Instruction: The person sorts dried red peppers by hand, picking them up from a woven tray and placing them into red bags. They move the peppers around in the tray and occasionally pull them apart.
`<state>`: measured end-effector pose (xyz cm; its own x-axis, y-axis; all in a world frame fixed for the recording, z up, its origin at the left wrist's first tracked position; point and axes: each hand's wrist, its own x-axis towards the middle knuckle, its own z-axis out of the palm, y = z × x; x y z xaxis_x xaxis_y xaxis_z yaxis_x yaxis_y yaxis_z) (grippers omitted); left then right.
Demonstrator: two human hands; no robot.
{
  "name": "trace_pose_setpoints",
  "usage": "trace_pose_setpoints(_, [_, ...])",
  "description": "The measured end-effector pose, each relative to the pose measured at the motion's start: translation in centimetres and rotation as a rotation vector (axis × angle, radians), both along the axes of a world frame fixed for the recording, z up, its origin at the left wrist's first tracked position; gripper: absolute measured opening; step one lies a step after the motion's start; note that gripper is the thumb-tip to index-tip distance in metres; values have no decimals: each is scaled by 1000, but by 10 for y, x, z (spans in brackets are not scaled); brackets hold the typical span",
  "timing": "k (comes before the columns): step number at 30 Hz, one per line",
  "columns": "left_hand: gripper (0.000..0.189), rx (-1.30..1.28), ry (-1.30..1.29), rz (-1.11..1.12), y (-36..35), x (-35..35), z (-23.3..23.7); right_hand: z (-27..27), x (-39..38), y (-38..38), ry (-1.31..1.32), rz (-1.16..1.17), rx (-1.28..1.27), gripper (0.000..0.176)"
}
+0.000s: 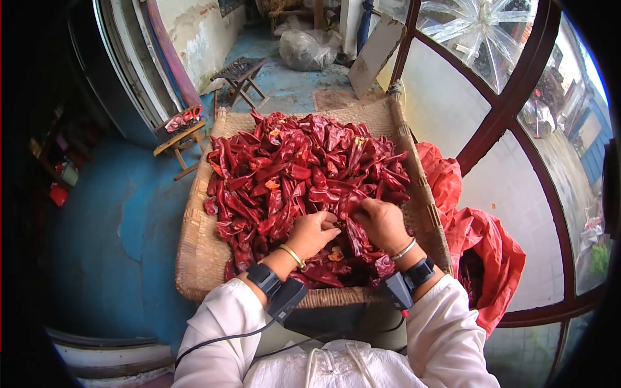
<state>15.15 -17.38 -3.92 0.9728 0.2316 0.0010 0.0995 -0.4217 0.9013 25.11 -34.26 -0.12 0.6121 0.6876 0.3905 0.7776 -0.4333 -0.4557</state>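
A heap of dried red chili peppers (pixel 278 171) fills a shallow woven basket (pixel 197 262) in front of me. Low over the near part of the heap, my left hand (pixel 314 234) has its fingers curled together; what they may hold is hidden. Close on its right, my right hand (pixel 383 225) pinches a dark red chili pepper (pixel 350 204) between thumb and fingers. Below and between the hands lie more peppers, with a small orange torn piece (pixel 336 254) among them.
A red plastic bag (pixel 482 242) with dark peppers inside stands right of the basket, beside a framed glass partition (pixel 517 213). To the left, a small wooden stool (pixel 181 143) carries red-handled scissors (pixel 187 116). Farther back are a folding stool (pixel 239 74) and a clear plastic bag (pixel 307 50).
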Motion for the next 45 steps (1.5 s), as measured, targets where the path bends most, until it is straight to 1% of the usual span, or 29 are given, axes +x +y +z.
trace_pose_setpoints(1, [29, -6, -2, 0, 0, -2, 2, 8, 1, -6, 17, -33, 60, 17])
trace_pose_setpoints(3, [28, 255, 53, -71, 1, -5, 11, 19, 5, -22, 54, -102, 130, 13])
trace_pose_setpoints(5, [28, 276, 41, -76, 5, -5, 7, 29, 8, -43, 113, -128, 227, 9])
trace_pose_setpoints(6, [28, 304, 32, -83, 6, -6, 6, 36, 6, -55, 150, -129, 296, 11])
trace_pose_setpoints(8, [27, 285, 46, -79, 7, -7, 8, 54, -2, -85, 67, -242, 337, 15])
trace_pose_setpoints(10, [27, 336, 45, -102, 5, -9, 9, 48, 0, -131, 7, -457, 297, 14])
trace_pose_setpoints(12, [27, 348, 32, -137, 2, -11, 6, 33, -3, -176, -134, -531, 325, 11])
trace_pose_setpoints(14, [28, 365, 21, -172, 1, -11, 2, 3, -11, -244, -28, -844, 42, 9])
trace_pose_setpoints(16, [29, 399, -58, -235, -1, -10, -4, -31, -24, -291, -247, -939, -199, 12])
trace_pose_setpoints(18, [30, 413, -46, -259, -2, -9, -5, -58, -44, -314, -108, -1074, -293, 15])
trace_pose_setpoints(20, [30, 438, -33, -270, -1, -8, -4, -79, -53, -331, -13, -1085, -416, 18])
trace_pose_setpoints(21, [27, 460, -53, -272, -1, -9, -6, -87, -52, -335, -83, -1085, -389, 18])
trace_pose_setpoints(22, [27, 460, -52, -271, 0, -8, -7, -90, -46, -339, -82, -1084, -389, 18])
trace_pose_setpoints(24, [25, 518, -41, -347, 1, -7, -9, -58, -30, -307, -263, -923, -183, 16])
trace_pose_setpoints(26, [24, 523, -36, -399, 1, -7, -7, -1, -22, -242, -88, -715, -63, 18])
trace_pose_setpoints(28, [24, 526, -35, -452, 0, -7, -3, 34, -21, -173, -11, -483, -22, 20])
trace_pose_setpoints(30, [25, 549, 36, -506, 1, -7, 2, 56, -27, -110, -88, -167, -306, 14])
trace_pose_setpoints(32, [25, 545, 35, -517, 1, -7, 0, 49, -29, -60, -109, 158, -450, 13])
trace_pose_setpoints(34, [25, 544, 34, -527, 2, -9, 2, 29, -29, -25, -67, 333, -691, 15])
trace_pose_setpoints(35, [25, 551, 44, -555, 2, -9, 3, 14, -28, -14, -69, 330, -681, 15])
trace_pose_setpoints(37, [27, 552, 59, -606, 2, -9, 5, -10, -26, -1, -99, 392, -847, 16])
trace_pose_setpoints(38, [27, 561, 57, -607, 1, -10, 6, -12, -26, -3, -103, 388, -840, 16])
trace_pose_setpoints(40, [37, 586, 165, -718, 0, -10, 10, -13, -21, -8, -49, 427, -854, 17])
trace_pose_setpoints(41, [41, 597, 172, -731, -1, -11, 10, -18, -13, -3, -66, 431, -827, 17])
trace_pose_setpoints(42, [45, 607, 179, -743, -3, -12, 9, -21, -18, -11, -91, 454, -806, 16])
trace_pose_setpoints(43, [48, 629, 199, -747, -4, -12, 10, -23, -18, -10, -91, 415, -796, 16])
trace_pose_setpoints(45, [49, 657, 192, -706, -4, -12, 0, -23, -13, -5, -102, 371, -777, 15])
